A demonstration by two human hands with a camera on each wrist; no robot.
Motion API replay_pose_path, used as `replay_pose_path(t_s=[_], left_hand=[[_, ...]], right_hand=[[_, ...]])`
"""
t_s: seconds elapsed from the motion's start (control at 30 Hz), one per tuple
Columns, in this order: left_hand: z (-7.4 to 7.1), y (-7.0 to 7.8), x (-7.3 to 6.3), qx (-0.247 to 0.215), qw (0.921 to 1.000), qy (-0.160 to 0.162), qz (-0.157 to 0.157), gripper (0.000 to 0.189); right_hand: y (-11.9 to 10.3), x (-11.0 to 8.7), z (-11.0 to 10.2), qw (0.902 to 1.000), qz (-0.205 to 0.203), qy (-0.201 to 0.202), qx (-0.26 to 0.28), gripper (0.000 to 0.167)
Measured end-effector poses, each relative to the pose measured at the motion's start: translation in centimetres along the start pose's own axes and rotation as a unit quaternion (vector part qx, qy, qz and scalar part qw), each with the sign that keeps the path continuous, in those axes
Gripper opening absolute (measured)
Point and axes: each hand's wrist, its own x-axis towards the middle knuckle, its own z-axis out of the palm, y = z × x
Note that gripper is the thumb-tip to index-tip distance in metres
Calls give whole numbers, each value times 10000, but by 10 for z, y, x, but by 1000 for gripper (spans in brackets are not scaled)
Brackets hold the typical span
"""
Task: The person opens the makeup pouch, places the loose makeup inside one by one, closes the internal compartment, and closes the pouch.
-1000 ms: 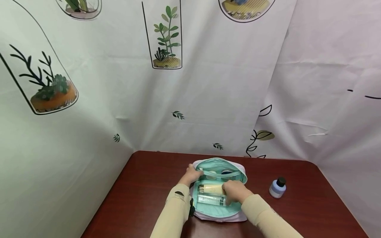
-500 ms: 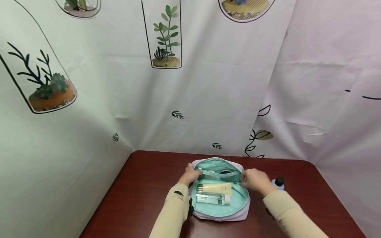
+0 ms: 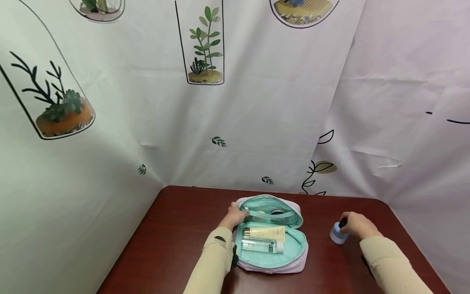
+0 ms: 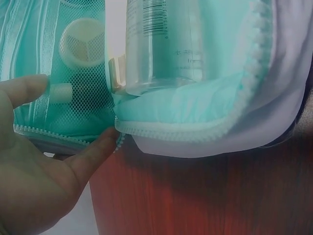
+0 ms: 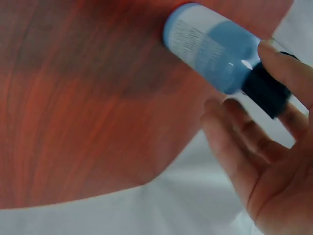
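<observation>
Cream-sleeved, our left hand (image 3: 232, 216) is at an open, mint-lined lilac fabric pouch (image 3: 269, 260); farther right, a small blue plastic bottle (image 3: 336, 235) with a black cap meets our right hand (image 3: 358, 226).
From the left, our fingers pinch the left edge of the pouch's raised lid, one lying on its mesh pocket (image 4: 88, 24), another at the zip corner; a pale round item (image 4: 82, 43) shows through the mesh. In the lower half we have a pale-yellow tube (image 3: 267, 233) with a gold cap and, beside it, nearer us, a clear cylindrical bottle (image 3: 258, 245) with a white cap, both lying flat. Well right of the pouch, over the red-brown wooden table (image 3: 183, 245), our thumb and a finger pinch the black cap, the other fingers spread away from it; we cannot tell whether the bottle's base touches the table.
</observation>
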Motion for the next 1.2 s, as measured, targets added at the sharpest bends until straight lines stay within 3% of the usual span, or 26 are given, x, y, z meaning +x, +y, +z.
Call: replay_pose_path(t_s=[0.17,0.4,0.47,0.67,0.73,0.93,1.2], left_hand=[[1,0,1,-58,10000,-34,2,76],[0,0,0,-148,9999,-63,22,75],[0,0,-1,-181,9998,-58,13,75],[0,1,-3,-140,9999,-37,3,75],[-1,2,-4,-137,9999,-52,-1,76],[0,4,-4,-146,9999,-53,-29,74],[0,3,-5,-168,9999,-18,-24,73]], right_hand=[[3,-1,6,9999,36,135,-63,23],[-13,2,3,9986,-103,-211,-464,62],[-23,5,2,9980,-211,-265,-525,62],[-62,9,0,9950,-863,-428,-256,24],[-76,9,0,9922,-1134,-520,2,20],[-105,13,12,9728,-1937,-1057,699,17],[-135,11,56,9358,-2696,-1636,1574,18]])
